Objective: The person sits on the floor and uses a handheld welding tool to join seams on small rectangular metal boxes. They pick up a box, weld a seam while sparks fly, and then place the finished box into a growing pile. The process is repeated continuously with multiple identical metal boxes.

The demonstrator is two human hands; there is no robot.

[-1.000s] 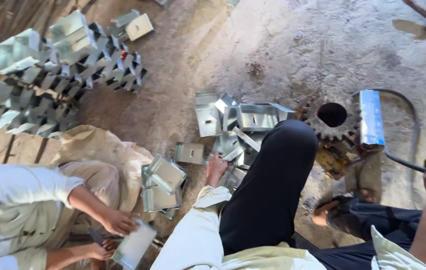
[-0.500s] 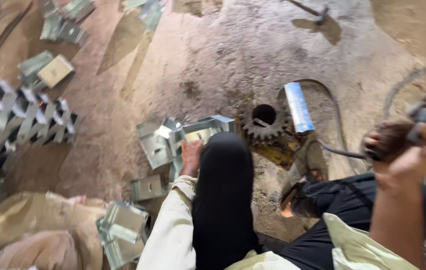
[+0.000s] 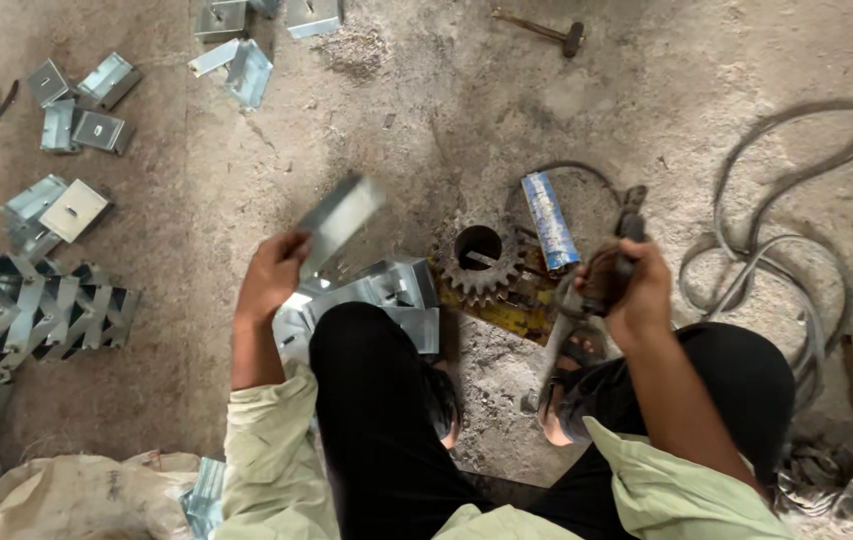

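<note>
The left hand [image 3: 268,275] is pinching 1 bent sheet-metal bracket [image 3: 339,218] by its lower end, lifting it left of centre in the frame, above the small heap of brackets [image 3: 386,300] lying beside the knee. The right hand [image 3: 626,285] is closing round a dark handled tool [image 3: 618,250], possibly a welding holder, though blur is hiding its tip. Between both hands, the toothed gear [image 3: 478,262] is sitting on the dirt floor [image 3: 426,120] at centre frame. To do this well, the bracket is wanting a firm, steady seat on the gear, with fingers kept clear of the tool's working end.
</note>
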